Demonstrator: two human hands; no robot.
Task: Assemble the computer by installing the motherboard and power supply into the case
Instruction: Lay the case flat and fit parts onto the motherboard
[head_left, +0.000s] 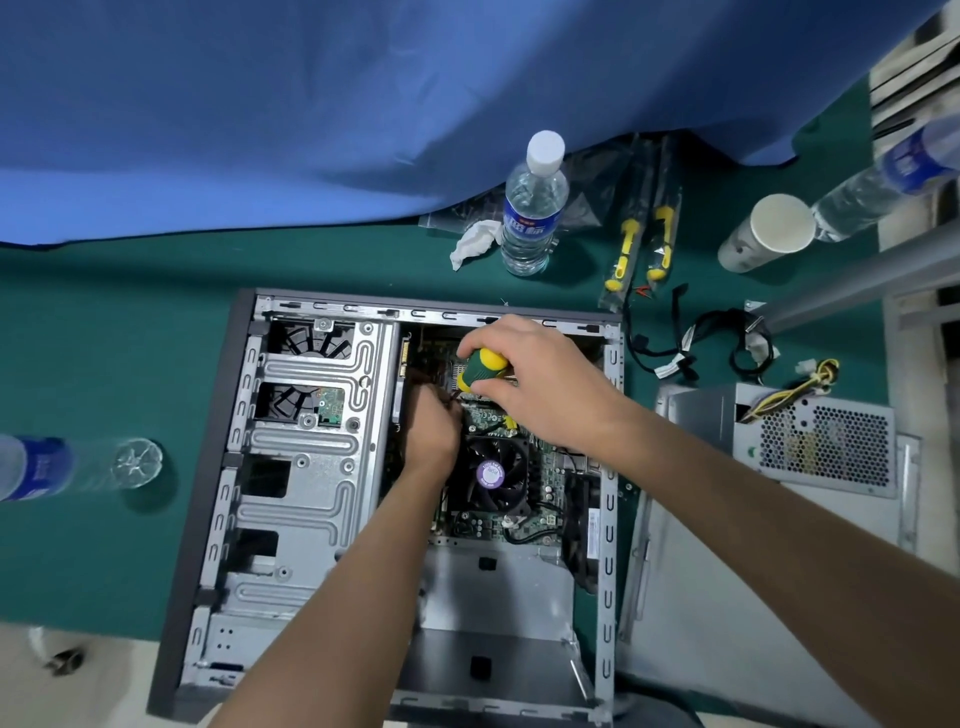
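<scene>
Now: right hand (540, 384) grips screwdriver (480, 370) | handle up, upright over motherboard (545, 483)

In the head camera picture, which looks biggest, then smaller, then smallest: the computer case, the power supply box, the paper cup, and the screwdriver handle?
Largest to smallest, as they look:
1. computer case
2. power supply
3. paper cup
4. screwdriver handle, partly hidden by the right hand, so that last ranking is unsure.

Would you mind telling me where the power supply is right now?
In the head view, the power supply sits outside the case, on the table to its right, just below the loose black cables.
</scene>
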